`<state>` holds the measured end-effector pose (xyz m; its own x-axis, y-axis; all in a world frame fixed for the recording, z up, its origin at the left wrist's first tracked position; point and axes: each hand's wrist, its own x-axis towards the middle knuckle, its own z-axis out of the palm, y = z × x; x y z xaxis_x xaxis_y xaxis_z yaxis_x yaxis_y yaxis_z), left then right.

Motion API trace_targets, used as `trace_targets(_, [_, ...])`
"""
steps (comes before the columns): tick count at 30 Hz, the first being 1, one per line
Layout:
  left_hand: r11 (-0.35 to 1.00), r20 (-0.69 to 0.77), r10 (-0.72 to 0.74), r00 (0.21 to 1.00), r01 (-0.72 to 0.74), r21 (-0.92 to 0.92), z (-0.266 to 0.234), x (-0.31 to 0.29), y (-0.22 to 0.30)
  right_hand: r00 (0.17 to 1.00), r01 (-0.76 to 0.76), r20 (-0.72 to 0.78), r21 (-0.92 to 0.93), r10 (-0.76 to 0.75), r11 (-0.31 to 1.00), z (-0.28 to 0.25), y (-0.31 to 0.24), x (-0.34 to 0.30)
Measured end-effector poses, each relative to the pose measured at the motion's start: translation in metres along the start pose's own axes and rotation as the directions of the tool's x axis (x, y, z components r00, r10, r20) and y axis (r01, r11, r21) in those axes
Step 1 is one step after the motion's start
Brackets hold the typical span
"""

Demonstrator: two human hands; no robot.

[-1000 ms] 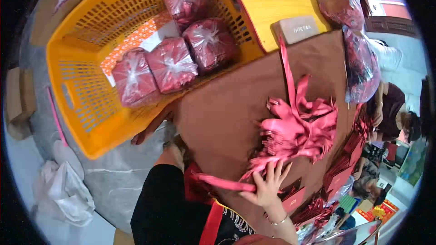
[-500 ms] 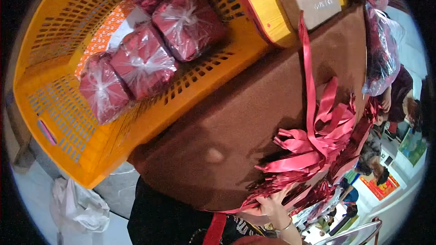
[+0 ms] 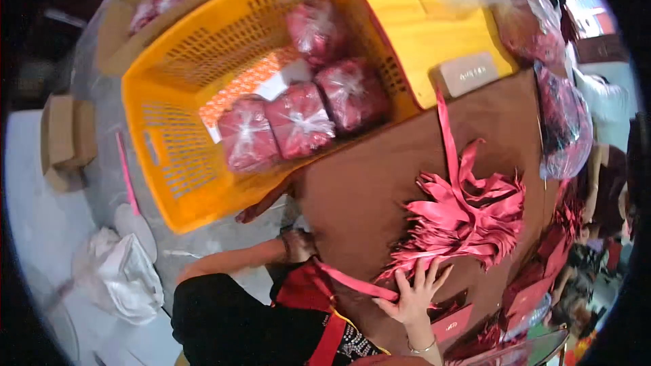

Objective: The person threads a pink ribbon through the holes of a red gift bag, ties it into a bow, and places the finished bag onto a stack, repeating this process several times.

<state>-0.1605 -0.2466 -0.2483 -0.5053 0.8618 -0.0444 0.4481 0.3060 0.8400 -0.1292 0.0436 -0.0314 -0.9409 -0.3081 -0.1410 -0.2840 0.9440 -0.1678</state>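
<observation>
A fanned heap of pink-red satin ribbons [image 3: 475,220] lies on the brown tabletop [image 3: 352,210]. My right hand [image 3: 413,291] rests at its near edge, fingers spread, palm down. One loose ribbon [image 3: 356,285] runs from beside that thumb leftward to the table's edge. My left hand [image 3: 297,245] is at that edge, close to the ribbon's far end. Shadow covers its fingers, so whether it grips the ribbon cannot be made out. A single long ribbon strip [image 3: 445,129] stretches from the heap toward the far side.
Beyond the table stands an orange plastic basket [image 3: 156,186] with several plastic-wrapped red bundles [image 3: 298,118]. A grey-brown block [image 3: 468,73] sits by a yellow surface [image 3: 407,13]. Flat red boxes [image 3: 451,322] lie at the right, bagged goods [image 3: 563,122] beyond. A white sack [image 3: 125,278] is on the floor.
The view has shifted, bringing my left arm and more floor into sight. My right hand, earlier bent at the heap's near edge, now lies with fingers spread. The ribbon heap looks more gathered.
</observation>
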Motion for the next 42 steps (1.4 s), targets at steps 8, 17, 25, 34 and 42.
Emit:
trace_targets(8, [0.126, -0.43, -0.735, 0.524, -0.517, -0.846, -0.176, -0.017, 0.036, 0.991, 0.064, -0.125, 0.049, -0.058, 0.997, 0.0, -0.001, 0.005])
trace_targets(17, [0.493, -0.746, -0.657, 0.106, -0.689, -0.532, -0.252, -0.106, 0.07, 0.972, 0.078, -0.15, 0.933, 0.182, 0.352, -0.05, 0.022, -0.013])
trace_targets(25, [0.391, -0.727, -0.603, 0.33, -0.672, -0.629, -0.305, -0.089, 0.085, 0.94, 0.029, -0.129, 0.953, 0.316, 0.302, -0.099, 0.093, -0.133])
trace_targets(34, [0.62, -0.692, -0.442, 0.571, -0.364, -0.695, -0.39, 0.071, 0.073, 0.885, -0.057, -0.08, 0.959, 0.459, 0.277, -0.066, 0.157, -0.243])
trace_targets(42, [0.712, -0.585, -0.316, 0.747, -0.221, -0.667, -0.335, 0.22, 0.167, 0.868, -0.219, -0.109, 0.791, 0.484, 0.571, -0.006, 0.15, -0.265])
